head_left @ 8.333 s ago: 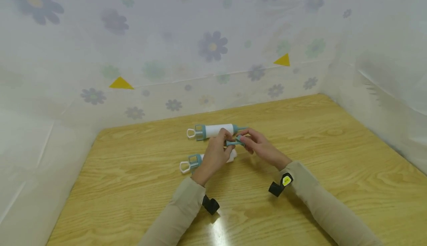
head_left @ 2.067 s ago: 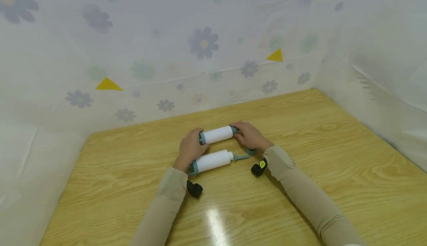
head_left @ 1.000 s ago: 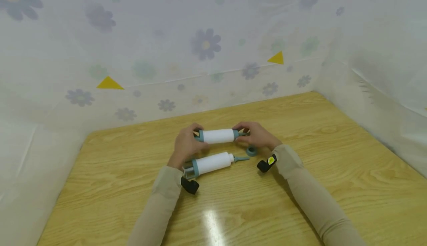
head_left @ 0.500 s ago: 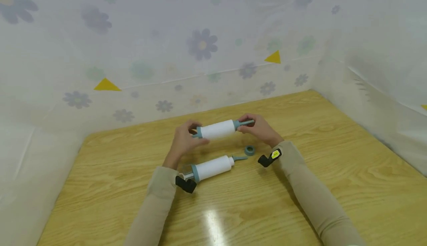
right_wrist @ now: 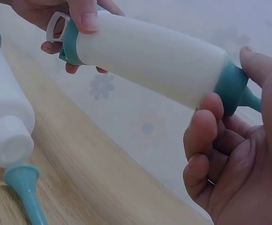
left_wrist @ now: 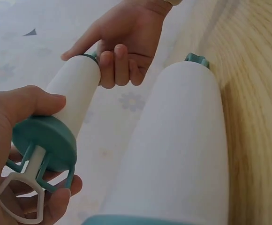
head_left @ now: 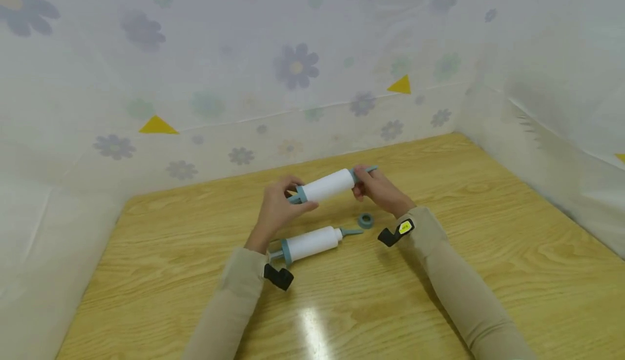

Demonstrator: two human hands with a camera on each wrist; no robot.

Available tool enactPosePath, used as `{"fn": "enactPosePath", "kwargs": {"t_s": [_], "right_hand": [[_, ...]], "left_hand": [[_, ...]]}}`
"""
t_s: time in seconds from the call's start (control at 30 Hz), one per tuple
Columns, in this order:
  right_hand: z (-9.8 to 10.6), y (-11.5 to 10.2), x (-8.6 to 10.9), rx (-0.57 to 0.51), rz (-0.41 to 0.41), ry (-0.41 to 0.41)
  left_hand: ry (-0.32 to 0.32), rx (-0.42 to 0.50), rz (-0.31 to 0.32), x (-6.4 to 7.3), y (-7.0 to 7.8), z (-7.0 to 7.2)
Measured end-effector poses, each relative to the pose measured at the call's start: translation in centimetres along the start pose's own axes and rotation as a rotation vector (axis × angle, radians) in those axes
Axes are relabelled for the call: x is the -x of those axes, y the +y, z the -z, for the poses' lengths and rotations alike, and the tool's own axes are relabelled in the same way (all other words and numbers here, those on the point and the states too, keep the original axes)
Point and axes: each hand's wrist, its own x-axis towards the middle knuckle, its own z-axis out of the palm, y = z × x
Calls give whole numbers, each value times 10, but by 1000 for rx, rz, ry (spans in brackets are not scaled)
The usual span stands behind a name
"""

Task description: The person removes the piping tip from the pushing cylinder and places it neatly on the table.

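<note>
Wooden table [head_left: 439,306], walled by white flower-print sheeting [head_left: 293,67]. Head view: both hands lift 1 white syringe-like tube [head_left: 328,185] off the table, tilted, nozzle end up toward the right. Left hand [head_left: 278,211] grips the teal plunger end, fingers curled round it; right hand [head_left: 382,191] pinches the teal nozzle end, fingers curled. 2nd white tube [head_left: 312,242] lies flat on the table just below the hands, teal nozzle pointing right, plunger end near the left wrist. Small teal ring [head_left: 365,220] lies on the table just beside that nozzle tip, under the right hand, touching neither. Black wrist cameras on both beige sleeves. Left wrist view: left hand [left_wrist: 14,140] with thumb on top of the teal collar and fingers curled under the white plunger loop [left_wrist: 21,199], held tube [left_wrist: 75,91] running away to the right hand [left_wrist: 126,40], whose fingers wrap over the far end, pressed together. 2nd tube [left_wrist: 178,145] fills the foreground, close and out of focus, lying on wood. Right wrist view: right hand [right_wrist: 239,159] cups the teal nozzle collar [right_wrist: 230,88], thumb above, fingers curled below, not fully closed on it; held tube [right_wrist: 150,58] crosses the frame to the left hand [right_wrist: 75,18] at top left, thumb pressing the collar. 2nd tube's open neck and teal nozzle [right_wrist: 26,192] at the lower left, on the table.
</note>
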Motion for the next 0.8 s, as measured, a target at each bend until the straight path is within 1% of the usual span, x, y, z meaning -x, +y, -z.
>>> {"fn": "enactPosePath", "kwargs": {"t_s": [0.13, 0.23, 0.33, 0.47, 0.6, 0.7, 0.8], "right_hand": [[-3, -3, 0, -4, 4, 15], [-7, -8, 1, -28, 45, 33], [-10, -13, 1, -99, 94, 30], [-11, -14, 1, -188, 139, -6], [-11, -10, 1, -249, 180, -44], [-11, -7, 2, -270, 206, -71], [-14, -4, 3, -275, 225, -89]], "left_hand": [[44, -35, -47, 3, 2, -4], [69, -61, -83, 5, 4, -5], [73, -58, -96, 5, 6, -4], [48, 19, -81, 6, 8, -1], [-3, 111, -63, 8, 7, 0], [-29, 148, -55, 9, 6, 1], [-34, 167, -35, 10, 5, 1]]}}
